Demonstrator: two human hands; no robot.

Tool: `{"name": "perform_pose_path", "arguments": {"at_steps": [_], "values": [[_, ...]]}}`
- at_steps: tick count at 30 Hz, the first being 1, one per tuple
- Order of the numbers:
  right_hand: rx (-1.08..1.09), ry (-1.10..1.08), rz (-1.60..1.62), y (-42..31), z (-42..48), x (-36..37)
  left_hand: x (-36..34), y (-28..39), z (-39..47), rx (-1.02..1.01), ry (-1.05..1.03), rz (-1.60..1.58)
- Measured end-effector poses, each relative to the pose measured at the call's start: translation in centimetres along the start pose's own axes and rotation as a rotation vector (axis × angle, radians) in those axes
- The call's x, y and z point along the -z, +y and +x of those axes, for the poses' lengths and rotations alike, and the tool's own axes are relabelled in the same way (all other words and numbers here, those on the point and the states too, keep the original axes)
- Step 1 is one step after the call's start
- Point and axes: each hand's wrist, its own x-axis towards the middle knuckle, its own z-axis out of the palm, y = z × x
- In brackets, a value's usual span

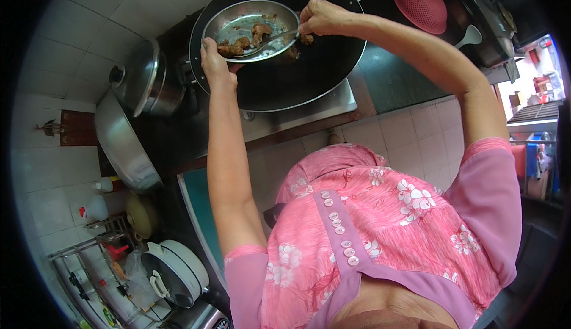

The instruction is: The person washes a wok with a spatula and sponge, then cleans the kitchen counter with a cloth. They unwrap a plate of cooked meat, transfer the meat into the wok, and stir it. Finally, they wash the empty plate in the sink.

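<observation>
My left hand (217,63) grips the left rim of a round stainless steel dish (250,10), held tilted over a large black wok (285,86). Brown cooked pieces of food (261,32) lie in the dish, most of them along its lower left side. Pinched in my right hand (323,18) is the handle of a metal spoon (279,36), whose bowl end reaches into the food. Beside the dish's right edge, a few brown pieces (306,39) rest in the wok.
Left of the wok stands a lidded steel pot (149,79), with a large steel basin (125,146) leaning nearby. A pink colander (421,7) and a white ladle (470,36) lie on the dark counter to the right. A white electric pot (178,266) sits at lower left.
</observation>
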Motion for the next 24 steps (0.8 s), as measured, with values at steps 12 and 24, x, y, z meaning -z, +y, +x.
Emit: {"name": "perform_pose_path", "arguments": {"at_steps": [12, 24], "values": [[0.014, 0.326, -0.252, 2.5, -2.4, 4.0, 6.2, 2.1, 1.6, -0.256, 0.127, 0.164], [0.532, 0.663, -1.226, 3.4, -0.1, -0.3, 7.8, 4.5, -1.6, -0.241, 0.240, 0.123]]}}
